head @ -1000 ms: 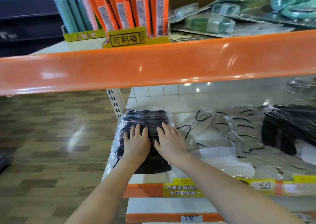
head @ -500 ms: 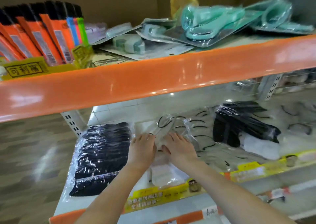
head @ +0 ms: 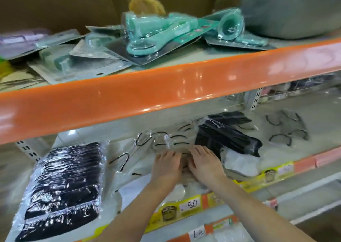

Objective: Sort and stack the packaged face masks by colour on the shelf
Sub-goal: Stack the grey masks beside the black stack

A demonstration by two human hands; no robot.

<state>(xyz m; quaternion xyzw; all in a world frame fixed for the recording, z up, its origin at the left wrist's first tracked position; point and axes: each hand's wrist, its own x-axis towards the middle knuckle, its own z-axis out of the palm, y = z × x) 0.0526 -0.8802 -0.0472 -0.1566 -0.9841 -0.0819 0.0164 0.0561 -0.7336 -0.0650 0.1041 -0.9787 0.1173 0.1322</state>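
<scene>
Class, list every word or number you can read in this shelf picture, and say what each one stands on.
"5.0": white price tag on the mask shelf's front rail.
Handwritten "6", rest unclear: white price tag on the rail below.
Yellow label strip: print too blurred to read.
Pink tag: blurred, unreadable.

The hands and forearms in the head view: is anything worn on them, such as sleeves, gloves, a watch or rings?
Nothing worn is visible. The left hand and the right hand are bare, without gloves, and no ring can be made out, though the picture is slightly blurred. Both forearms are bare up to the bottom edge of the frame: no sleeve, watch or bracelet shows.
</scene>
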